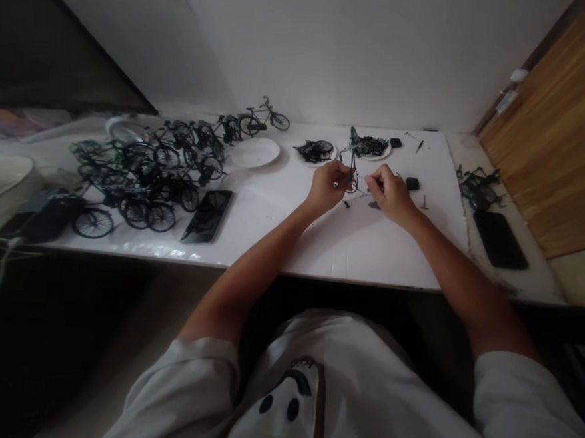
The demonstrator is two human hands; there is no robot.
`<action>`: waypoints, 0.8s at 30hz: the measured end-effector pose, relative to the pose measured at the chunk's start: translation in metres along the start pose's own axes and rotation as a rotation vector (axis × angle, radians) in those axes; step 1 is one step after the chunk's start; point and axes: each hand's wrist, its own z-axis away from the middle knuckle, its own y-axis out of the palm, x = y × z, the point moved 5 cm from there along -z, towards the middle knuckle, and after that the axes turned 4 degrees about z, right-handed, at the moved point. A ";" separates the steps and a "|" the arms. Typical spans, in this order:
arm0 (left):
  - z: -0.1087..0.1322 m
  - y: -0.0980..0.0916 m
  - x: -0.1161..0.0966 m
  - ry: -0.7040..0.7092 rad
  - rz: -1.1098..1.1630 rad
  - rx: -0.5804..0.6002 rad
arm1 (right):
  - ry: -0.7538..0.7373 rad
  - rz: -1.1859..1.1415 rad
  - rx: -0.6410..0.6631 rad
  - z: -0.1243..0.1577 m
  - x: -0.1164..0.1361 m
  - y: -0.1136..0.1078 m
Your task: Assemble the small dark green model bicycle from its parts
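My left hand pinches a dark miniature bicycle frame, held upright over the white board. My right hand is just to the right of it, thumb and fingertips pressed together. Whatever is between those fingertips is too small to make out. Beneath and between the hands lie a small dark part and another loose piece. Behind them, one white plate holds dark bicycle parts, and a second plate holds a further pile of parts.
Several miniature bicycles crowd the left side, with one bicycle by the wall. A white plate and a phone are near them. To the right are a small black block, another phone and a wooden panel.
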 end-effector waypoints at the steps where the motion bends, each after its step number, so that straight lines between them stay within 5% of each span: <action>1: 0.000 0.000 0.000 0.000 0.004 -0.002 | 0.014 0.011 0.003 0.000 0.001 -0.001; 12: 0.003 0.005 -0.008 0.080 -0.017 0.032 | 0.055 -0.111 0.004 -0.001 0.012 -0.009; 24: -0.001 -0.004 -0.001 0.050 0.001 0.017 | -0.065 -0.132 0.112 -0.002 0.017 -0.007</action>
